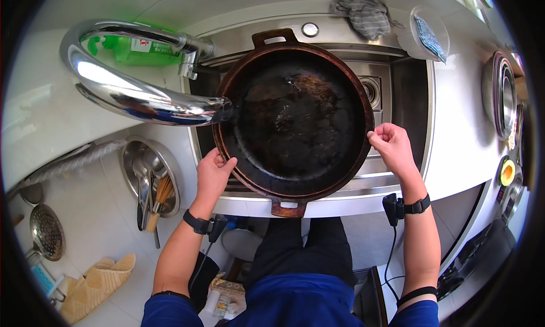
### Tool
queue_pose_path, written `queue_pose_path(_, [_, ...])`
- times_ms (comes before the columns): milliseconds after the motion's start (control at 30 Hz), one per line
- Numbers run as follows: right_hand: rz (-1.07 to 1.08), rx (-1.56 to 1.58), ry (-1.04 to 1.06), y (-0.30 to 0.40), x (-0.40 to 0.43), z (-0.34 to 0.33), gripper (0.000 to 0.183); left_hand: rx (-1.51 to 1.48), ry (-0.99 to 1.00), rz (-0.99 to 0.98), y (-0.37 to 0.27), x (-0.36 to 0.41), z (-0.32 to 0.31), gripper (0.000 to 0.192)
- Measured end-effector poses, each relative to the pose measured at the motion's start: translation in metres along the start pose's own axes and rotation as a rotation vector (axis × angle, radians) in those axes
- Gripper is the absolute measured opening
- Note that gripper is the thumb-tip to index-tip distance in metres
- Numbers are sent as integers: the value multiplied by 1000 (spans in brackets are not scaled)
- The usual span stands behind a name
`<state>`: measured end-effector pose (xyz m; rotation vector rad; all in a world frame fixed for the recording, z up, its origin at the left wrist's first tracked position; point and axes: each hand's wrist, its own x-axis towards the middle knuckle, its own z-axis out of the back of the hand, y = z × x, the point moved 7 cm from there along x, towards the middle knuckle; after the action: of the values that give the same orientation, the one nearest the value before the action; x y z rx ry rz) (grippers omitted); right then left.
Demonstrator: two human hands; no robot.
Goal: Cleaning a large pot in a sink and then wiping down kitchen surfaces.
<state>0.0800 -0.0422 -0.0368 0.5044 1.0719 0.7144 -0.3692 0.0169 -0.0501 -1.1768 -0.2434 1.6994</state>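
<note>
A large dark two-handled pan (pixel 294 118), browned at its rim, lies over the stainless steel sink (pixel 383 173). My left hand (pixel 214 173) pinches the pan's lower left rim between thumb and fingers. On the right side of the same rim, my right hand (pixel 389 146) has its thumb and curled fingers closed. One loop handle points to the back wall, the other over the counter's front edge. The chrome faucet (pixel 149 101) curves in from the left, its spout end at the pan's left rim. Dark patches and a brownish stain mark the pan's inside.
A green bottle (pixel 147 48) lies behind the faucet. A grey cloth (pixel 366 16) and a clear bowl with a blue cloth (pixel 430 33) are at the back right. Nested bowls (pixel 500 94) stand right. A steel bowl of utensils (pixel 151 173) is at left.
</note>
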Motion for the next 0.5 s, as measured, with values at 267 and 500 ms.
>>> queue_pose_path(267, [-30,3,37,-7,6,-2,21,55,-22,12,-5,6,11,39])
queue_pose_path(500, [-27,4,91,-20,17,-3,25,57,-125,-10,-7,17,22,48])
